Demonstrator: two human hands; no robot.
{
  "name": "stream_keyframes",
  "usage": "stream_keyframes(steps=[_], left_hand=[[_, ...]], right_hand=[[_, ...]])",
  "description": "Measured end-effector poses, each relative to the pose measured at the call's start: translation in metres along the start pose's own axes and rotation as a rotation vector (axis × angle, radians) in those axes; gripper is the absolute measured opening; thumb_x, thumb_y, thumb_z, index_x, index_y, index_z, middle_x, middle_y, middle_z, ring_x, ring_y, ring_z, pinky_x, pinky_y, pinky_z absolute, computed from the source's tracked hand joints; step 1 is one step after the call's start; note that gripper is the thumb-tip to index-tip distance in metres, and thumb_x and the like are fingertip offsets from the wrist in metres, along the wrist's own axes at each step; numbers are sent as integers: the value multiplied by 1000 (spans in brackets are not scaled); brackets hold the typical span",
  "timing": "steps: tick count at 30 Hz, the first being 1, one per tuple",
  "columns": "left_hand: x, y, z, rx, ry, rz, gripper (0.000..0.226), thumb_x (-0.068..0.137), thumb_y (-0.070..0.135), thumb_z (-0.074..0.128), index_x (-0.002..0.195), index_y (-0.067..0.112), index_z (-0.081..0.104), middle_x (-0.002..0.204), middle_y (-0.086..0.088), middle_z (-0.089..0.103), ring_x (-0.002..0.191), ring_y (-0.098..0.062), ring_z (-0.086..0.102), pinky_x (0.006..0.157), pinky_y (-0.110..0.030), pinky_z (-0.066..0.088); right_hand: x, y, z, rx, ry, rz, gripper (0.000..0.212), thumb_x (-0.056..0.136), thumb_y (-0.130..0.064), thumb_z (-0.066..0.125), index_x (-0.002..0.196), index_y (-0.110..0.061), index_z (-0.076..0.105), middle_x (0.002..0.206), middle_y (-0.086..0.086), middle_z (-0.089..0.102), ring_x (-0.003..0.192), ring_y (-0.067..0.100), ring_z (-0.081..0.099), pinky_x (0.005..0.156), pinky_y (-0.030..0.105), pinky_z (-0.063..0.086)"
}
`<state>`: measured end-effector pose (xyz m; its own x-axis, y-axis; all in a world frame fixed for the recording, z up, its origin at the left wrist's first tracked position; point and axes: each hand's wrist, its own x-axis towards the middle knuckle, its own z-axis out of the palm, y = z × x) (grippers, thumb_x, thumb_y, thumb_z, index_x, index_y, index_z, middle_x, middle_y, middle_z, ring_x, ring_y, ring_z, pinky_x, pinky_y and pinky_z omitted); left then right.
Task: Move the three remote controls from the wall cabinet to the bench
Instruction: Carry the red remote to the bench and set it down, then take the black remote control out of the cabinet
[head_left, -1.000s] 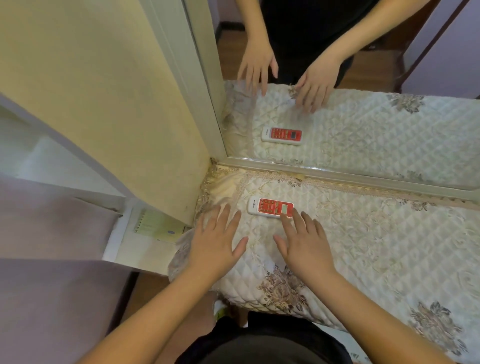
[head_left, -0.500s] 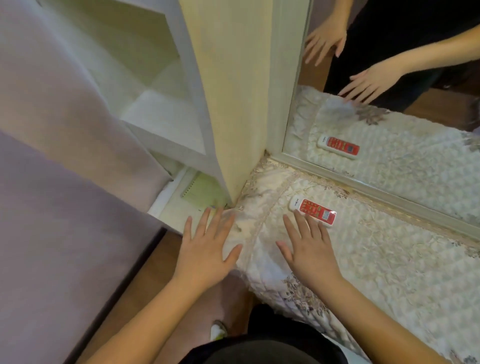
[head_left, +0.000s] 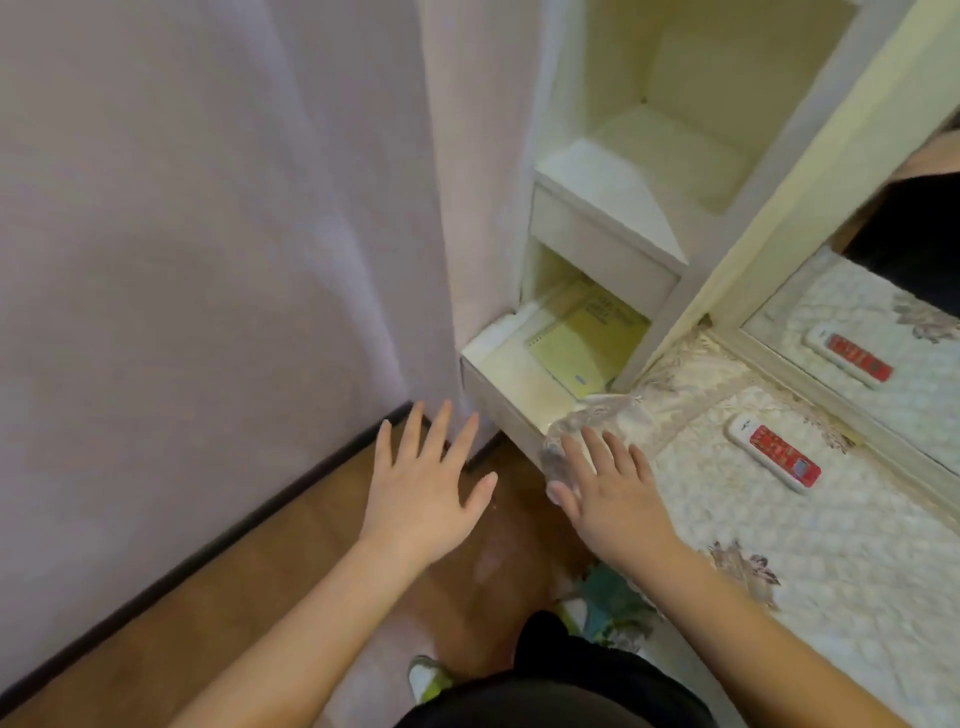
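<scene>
Evidently one red-faced remote control (head_left: 772, 453) lay on the quilted, floral bench cover (head_left: 810, 551) at about three o'clock, just beside the mirror (head_left: 883, 332) frame. Both hands were empty, fingers straight and spread: the left hand (head_left: 423, 491) over the wood floor, the right hand (head_left: 608, 499) at the cover's lacy corner. No other remotes showed in the pale cabinet shelves (head_left: 597, 208) at one o'clock; the next move probably called for reaching there.
</scene>
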<state>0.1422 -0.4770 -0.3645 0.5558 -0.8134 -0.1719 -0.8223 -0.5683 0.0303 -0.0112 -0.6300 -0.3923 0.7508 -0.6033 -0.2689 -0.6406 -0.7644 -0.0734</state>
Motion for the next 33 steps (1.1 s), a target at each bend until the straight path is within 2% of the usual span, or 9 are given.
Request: stream_keyframes(steps=[7,10,14,17,21,24,26,28,33], left_hand=[[-76,-97,-3,-54,92,-220,67,92,64,18,151,33,16,160,0,16,147,-28,8,117,-55,6],[-116,-132,-2,-73,99,-315,65,92,63,20,150,33,20,159,1,19,147,-28,12,117,-54,8],[-166,-168,0,-116,114,-505,61,92,58,17,147,35,27,157,0,27,145,-27,20,116,-53,14],[-195,-187,-1,-171,115,-633,62,91,54,9,148,34,24,157,-2,26,146,-26,17,117,-51,13],[-227,-202,-2,-185,136,-815,64,90,55,7,150,34,15,159,0,18,147,-23,9,118,-49,9],[-247,-207,-4,-201,138,-944,59,94,54,15,151,35,14,160,1,15,147,-22,6,118,-49,8],[-257,-207,-7,-197,136,-1036,58,96,54,17,150,36,12,160,1,14,148,-22,5,119,-48,5],[-267,-206,-12,-209,144,-1133,57,96,55,16,150,37,11,160,2,11,148,-21,3,118,-46,1],[-295,-200,-20,-263,92,-1377,58,96,58,14,150,38,7,161,3,9,148,-20,3,119,-47,3]], right_hand=[[3,-116,-17,-110,115,-249,60,93,-51,31,139,-17,47,142,11,51,129,33,48,106,49,36],[6,-163,-27,-93,136,-369,60,92,-49,27,140,-18,45,142,11,50,129,32,48,106,48,36],[10,-214,-35,-133,99,-557,58,97,-50,21,148,-22,28,155,5,32,141,27,29,114,43,22],[10,-247,-39,-165,113,-699,63,95,-52,17,147,-20,32,153,6,35,140,27,32,113,42,26],[12,-291,-40,-188,93,-858,59,99,-51,25,149,-21,27,156,3,30,143,24,26,116,40,19],[13,-326,-37,-188,89,-986,61,97,-51,20,148,-20,31,153,5,36,141,26,31,115,41,21],[12,-350,-37,-193,46,-1086,65,95,-53,13,149,-20,28,154,4,33,142,26,28,115,41,20],[12,-371,-38,-199,18,-1164,61,97,-52,16,150,-22,25,156,2,29,143,24,26,116,39,19],[6,-419,-38,-178,-1,-1369,60,92,-49,27,140,-18,47,141,7,53,127,28,50,105,43,38]])
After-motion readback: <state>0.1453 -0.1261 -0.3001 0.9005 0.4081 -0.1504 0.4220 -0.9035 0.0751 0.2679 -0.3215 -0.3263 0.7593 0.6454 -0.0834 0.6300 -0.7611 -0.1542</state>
